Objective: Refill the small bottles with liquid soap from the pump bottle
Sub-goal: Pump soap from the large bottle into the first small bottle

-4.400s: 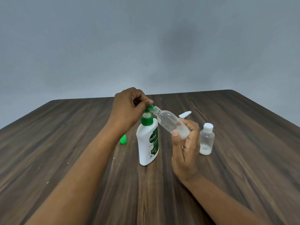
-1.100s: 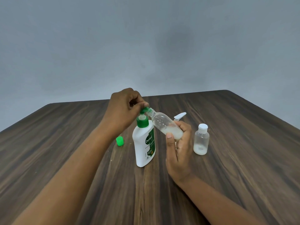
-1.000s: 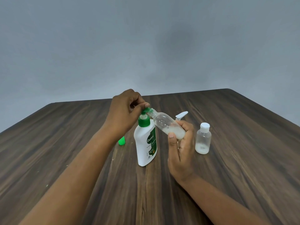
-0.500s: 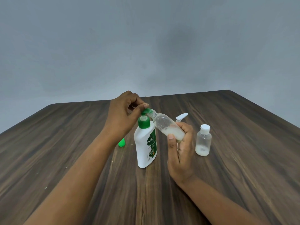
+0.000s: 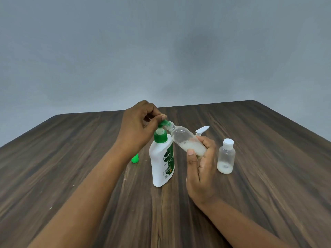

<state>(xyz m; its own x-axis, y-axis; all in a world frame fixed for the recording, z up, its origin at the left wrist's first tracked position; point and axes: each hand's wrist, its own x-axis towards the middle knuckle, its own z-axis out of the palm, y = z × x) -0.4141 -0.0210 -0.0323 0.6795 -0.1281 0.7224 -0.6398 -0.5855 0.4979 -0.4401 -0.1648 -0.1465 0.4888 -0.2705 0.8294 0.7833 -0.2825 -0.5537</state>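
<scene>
Dark wood-grain table, grey wall

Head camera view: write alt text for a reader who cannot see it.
A left hand grips the green head of a white pump bottle while the right hand holds a small clear bottle tilted, mouth at the nozzle. A capped bottle stands right of them on the wooden table, a green cap left.
</scene>
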